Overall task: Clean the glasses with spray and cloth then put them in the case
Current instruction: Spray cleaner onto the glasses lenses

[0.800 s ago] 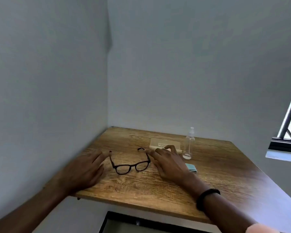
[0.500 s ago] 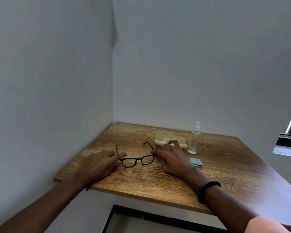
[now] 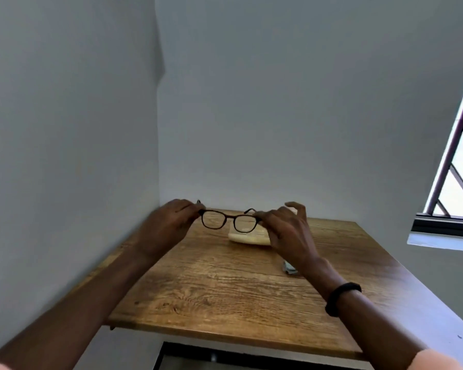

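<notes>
Glasses (image 3: 230,221) hang between the two hands, clear above the bench (image 3: 225,289), each hinge end pinched so the lenses stay untouched and face the person, probably for a look before any spraying. The left hand (image 3: 169,225) pinches its corner with curled fingers; the right hand (image 3: 286,231) pinches the other, its outer fingers spread loose. Both forearms reach forward, wrists raised. The tan case (image 3: 249,237) lies just below the right hand, the cloth (image 3: 289,268) peeps out beneath that wrist; no spray shows
</notes>
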